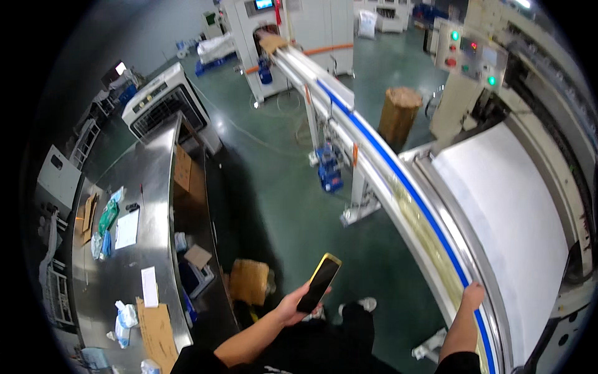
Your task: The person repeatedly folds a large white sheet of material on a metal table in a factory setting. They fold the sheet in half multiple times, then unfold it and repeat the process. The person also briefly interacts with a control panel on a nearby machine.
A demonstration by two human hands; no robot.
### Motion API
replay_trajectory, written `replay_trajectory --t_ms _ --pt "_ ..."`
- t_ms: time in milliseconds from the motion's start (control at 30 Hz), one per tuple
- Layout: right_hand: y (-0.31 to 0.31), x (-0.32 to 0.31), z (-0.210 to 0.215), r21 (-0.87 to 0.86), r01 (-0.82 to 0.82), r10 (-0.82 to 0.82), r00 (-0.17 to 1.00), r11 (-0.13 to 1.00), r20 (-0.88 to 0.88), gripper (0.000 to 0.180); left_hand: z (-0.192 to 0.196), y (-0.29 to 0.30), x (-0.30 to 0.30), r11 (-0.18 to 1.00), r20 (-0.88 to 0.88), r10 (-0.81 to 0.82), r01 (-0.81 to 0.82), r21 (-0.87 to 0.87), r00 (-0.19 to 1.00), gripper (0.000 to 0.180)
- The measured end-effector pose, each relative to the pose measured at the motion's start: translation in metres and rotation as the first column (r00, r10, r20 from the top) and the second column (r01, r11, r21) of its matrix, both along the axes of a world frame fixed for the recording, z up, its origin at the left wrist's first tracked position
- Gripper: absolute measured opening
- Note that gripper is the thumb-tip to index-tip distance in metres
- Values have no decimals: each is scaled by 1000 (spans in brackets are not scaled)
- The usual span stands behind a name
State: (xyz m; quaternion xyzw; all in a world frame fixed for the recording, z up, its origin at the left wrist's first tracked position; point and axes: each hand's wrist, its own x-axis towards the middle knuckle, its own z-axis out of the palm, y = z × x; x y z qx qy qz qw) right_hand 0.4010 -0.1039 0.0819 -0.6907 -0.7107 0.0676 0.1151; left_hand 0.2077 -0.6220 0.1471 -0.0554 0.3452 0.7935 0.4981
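A smartphone (321, 283) with a dark screen and a yellow edge is held upright and tilted in my left hand (293, 306), its fingers wrapped around the lower part. The phone is over the green floor between the table and the conveyor. On the right, my right hand (473, 297) is closed on the blue rail (430, 215) that runs along the curved-looking conveyor (398, 193). Its fingertips are partly hidden by the hand itself. Beyond that rail, a wide white sheet (501, 230) lies over the machine.
A steel table (156, 212) at left bears a clipboard with paper (128, 229), wipes packs (128, 315) and flat cardboard (157, 336). A brown stool-like box (249, 282) stands below it. A cardboard drum (399, 117) and a control panel (470, 55) stand past the conveyor.
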Motion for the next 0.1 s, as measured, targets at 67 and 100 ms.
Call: replay_trajectory --t_ms 67,100 --pt "-10 -12 13 -31 60 -61 998 998 -34 41 10 14 3 997 88 -31 24 78 996 56" --pt "-14 3 8 -42 69 -70 998 997 -5 41 7 13 12 997 117 -38 31 66 992 56"
